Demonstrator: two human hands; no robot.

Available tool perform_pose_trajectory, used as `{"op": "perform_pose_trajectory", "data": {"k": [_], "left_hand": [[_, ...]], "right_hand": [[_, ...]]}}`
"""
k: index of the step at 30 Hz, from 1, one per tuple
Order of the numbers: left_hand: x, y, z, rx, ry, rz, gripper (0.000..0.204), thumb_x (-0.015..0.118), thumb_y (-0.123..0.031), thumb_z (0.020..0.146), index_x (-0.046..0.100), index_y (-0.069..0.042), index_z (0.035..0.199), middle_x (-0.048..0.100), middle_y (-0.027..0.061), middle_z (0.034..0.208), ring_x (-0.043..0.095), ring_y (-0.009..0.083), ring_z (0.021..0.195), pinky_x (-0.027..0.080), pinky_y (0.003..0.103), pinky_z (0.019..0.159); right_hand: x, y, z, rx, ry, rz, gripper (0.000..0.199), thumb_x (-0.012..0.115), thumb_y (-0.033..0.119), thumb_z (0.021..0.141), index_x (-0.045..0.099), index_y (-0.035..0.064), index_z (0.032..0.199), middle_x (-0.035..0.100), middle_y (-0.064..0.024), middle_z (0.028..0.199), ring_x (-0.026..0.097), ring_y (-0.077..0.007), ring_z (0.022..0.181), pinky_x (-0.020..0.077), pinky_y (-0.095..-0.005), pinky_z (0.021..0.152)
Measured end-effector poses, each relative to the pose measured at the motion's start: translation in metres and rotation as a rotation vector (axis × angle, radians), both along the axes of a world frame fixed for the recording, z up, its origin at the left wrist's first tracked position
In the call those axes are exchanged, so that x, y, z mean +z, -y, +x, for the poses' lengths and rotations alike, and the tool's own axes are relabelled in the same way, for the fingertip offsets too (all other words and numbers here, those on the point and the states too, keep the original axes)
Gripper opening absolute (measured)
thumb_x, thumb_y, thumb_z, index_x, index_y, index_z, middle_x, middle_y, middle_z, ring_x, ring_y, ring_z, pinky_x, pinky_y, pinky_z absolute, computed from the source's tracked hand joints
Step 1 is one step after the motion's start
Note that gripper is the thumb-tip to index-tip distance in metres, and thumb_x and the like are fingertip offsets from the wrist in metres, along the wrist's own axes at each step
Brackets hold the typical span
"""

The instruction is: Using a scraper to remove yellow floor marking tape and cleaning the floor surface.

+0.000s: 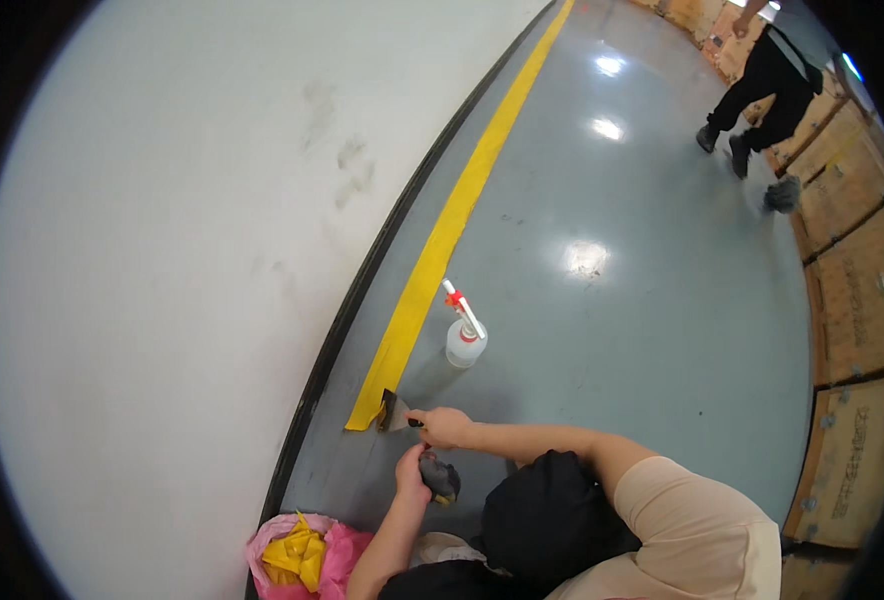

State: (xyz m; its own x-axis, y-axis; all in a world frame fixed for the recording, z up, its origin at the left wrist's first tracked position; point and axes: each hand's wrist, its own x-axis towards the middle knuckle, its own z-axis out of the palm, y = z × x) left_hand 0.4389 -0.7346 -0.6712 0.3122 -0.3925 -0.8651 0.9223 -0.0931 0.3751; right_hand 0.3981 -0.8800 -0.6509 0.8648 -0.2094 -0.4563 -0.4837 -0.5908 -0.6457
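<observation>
My right hand (pixel 446 427) is closed around the dark handle of a scraper (pixel 395 412). The scraper's flat metal blade meets the near end of a yellow floor tape strip (pixel 432 260), where the edge looks ragged. Just below, my left hand (pixel 414 474) grips a dark grey bunched rag (pixel 440 478) with a yellowish patch at its lower end. A translucent white spray bottle (pixel 465 345) with a red and white trigger head stands upright on the floor, right of the strip and beyond my hands.
A pink bag (pixel 340 560) holding crumpled yellow tape (pixel 297 552) sits at lower left. Along the left runs a white wall (pixel 182 280) with a black skirting. Wooden crates (pixel 852 300) line the right side. A person in dark trousers (pixel 774 85) stands far right near a grey mop head (pixel 782 194).
</observation>
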Motion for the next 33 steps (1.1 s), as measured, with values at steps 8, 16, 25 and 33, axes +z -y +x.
{"op": "perform_pose_trajectory", "data": {"k": [8,16,25,33], "left_hand": [[0.004,0.004,0.001,0.014,0.030,0.034,0.019,0.059,-0.019,0.081,0.062,-0.003,0.091,0.056,0.0060,0.073,0.053,0.0159,0.067,0.044,0.029,0.059],[0.004,0.001,-0.001,0.030,0.078,-0.007,0.021,0.060,-0.021,0.080,0.063,-0.003,0.091,0.056,0.0056,0.073,0.054,0.0164,0.067,0.045,0.029,0.060],[0.007,0.003,0.001,0.011,0.072,0.016,0.017,0.057,-0.016,0.079,0.063,-0.002,0.086,0.055,0.0050,0.070,0.053,0.0156,0.064,0.042,0.028,0.057],[0.000,0.002,0.020,0.017,0.125,0.056,0.014,0.061,-0.016,0.077,0.062,-0.004,0.084,0.055,0.0039,0.066,0.053,0.0145,0.059,0.042,0.027,0.056]], "right_hand": [[-0.005,0.005,0.000,0.000,-0.013,-0.014,0.051,0.052,0.021,0.079,0.044,0.0224,0.130,0.064,-0.0194,0.092,0.061,-0.0381,0.084,0.0476,-0.0475,0.075],[-0.007,0.016,-0.009,0.057,0.041,-0.044,0.049,0.053,0.020,0.078,0.047,0.0175,0.127,0.063,-0.0222,0.090,0.060,-0.0396,0.082,0.0475,-0.0479,0.074],[-0.001,0.016,0.011,0.107,0.041,-0.032,0.047,0.053,0.017,0.077,0.049,0.0157,0.124,0.063,-0.0228,0.089,0.060,-0.0401,0.081,0.0472,-0.0479,0.074],[-0.007,0.018,0.034,0.149,0.065,-0.042,0.047,0.054,0.017,0.078,0.048,0.0166,0.125,0.063,-0.0225,0.087,0.060,-0.0405,0.080,0.0474,-0.0485,0.073]]}}
